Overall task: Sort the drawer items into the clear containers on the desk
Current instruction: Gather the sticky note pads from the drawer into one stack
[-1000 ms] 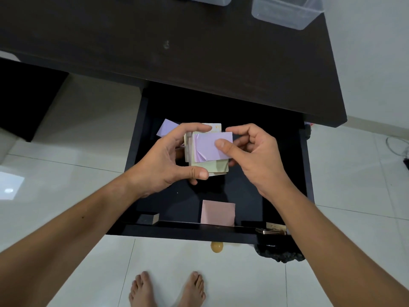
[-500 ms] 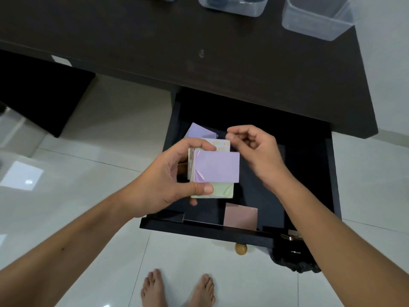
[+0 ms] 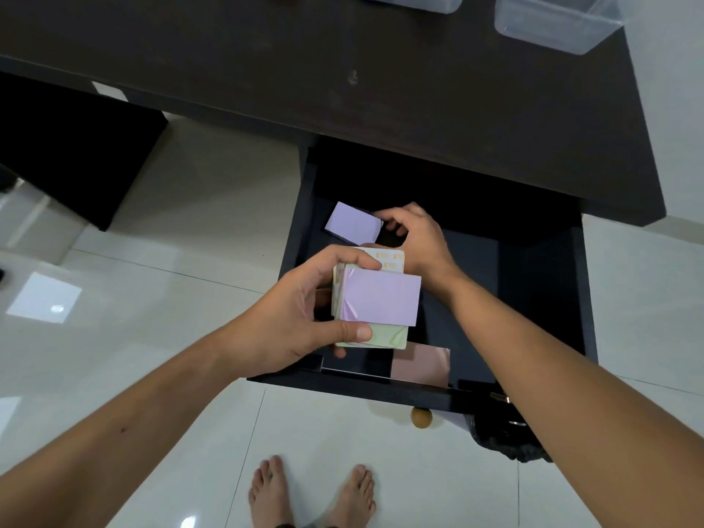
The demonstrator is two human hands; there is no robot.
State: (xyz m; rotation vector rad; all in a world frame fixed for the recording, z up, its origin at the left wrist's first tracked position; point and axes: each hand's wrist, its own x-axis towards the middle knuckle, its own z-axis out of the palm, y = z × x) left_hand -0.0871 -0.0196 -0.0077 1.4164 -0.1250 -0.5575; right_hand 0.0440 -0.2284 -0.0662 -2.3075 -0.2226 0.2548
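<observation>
Now the left hand (image 3: 304, 318) holds a stack (image 3: 375, 302) of note pads above the open drawer (image 3: 533, 283), thumb under, fingers over. At its 12 o'clock the right hand (image 3: 411, 238) curls its fingertips at the edge of a lilac pad (image 3: 352, 224) lying on the drawer floor. Best to pinch that pad by its near edge, lift it flat and lay it squarely on the stack. A pink pad (image 3: 423, 365) waits at 6 o'clock. Clear containers (image 3: 556, 28) stand on the worktop (image 3: 266, 62), well apart.

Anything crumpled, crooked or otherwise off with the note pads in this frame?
Yes. In the stack gripped by the left hand, the top purple sheet is creased at its lower left corner, and the pads sit offset instead of flush. The loose purple pad by the right hand lies askew in the drawer.
</observation>
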